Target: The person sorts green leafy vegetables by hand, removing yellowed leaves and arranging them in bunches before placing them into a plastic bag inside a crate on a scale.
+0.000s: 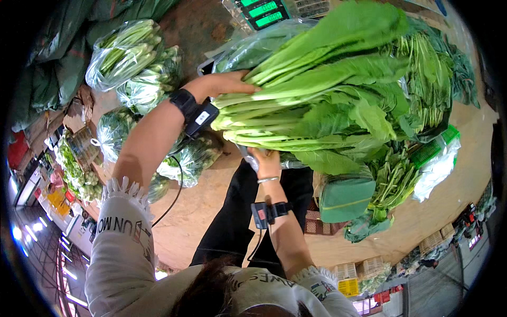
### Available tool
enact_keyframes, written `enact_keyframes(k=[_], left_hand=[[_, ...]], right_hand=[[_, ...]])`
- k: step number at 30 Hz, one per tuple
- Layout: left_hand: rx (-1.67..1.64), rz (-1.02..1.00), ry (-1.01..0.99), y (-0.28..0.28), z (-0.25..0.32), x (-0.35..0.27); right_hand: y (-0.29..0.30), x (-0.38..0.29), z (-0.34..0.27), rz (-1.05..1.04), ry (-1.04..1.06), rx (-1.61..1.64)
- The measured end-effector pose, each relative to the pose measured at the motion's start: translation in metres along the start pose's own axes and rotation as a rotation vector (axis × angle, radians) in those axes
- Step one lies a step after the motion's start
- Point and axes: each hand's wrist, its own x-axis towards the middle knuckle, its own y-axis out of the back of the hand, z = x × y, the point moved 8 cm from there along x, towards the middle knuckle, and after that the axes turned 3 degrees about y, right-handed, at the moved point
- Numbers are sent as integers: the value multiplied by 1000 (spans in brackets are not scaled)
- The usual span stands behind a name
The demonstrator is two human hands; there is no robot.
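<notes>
A large bunch of long-stemmed leafy greens (301,107) lies crosswise before me, stem ends to the left and leaves to the right. My left hand (231,83) holds it at the upper stems, some fingers hidden by leaves. At the lower edge, near the stem ends, my right hand (267,160) grips the bunch from the near side; its fingertips are partly covered. Clear plastic (248,157) shows beside and beneath that hand. Behind the bunch is another clear plastic bag of greens (261,41). Both wrists wear strapped devices with cables.
A digital scale display (263,12) is at the top. Bagged greens (124,53) lie on the left. To the right are more leafy greens (425,79), a green wrapped bundle (347,196), and a green-and-white plastic packet (437,162). A brown crate (319,222) sits by my leg.
</notes>
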Motion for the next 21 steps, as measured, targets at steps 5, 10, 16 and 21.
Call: enact_keyframes(k=[5, 10, 16, 21], left_hand=[[-206, -146, -35, -34, 27, 5], [-392, -53, 109, -19, 17, -4], [-393, -172, -54, -47, 42, -10], [59, 101, -82, -51, 50, -3]], right_hand=[[-73, -43, 5, -342, 214, -1538], [-145, -137, -13, -1416, 319, -1643], [-147, -60, -5, -500, 296, -1153], [-204, -72, 8, -725, 728, -1334]])
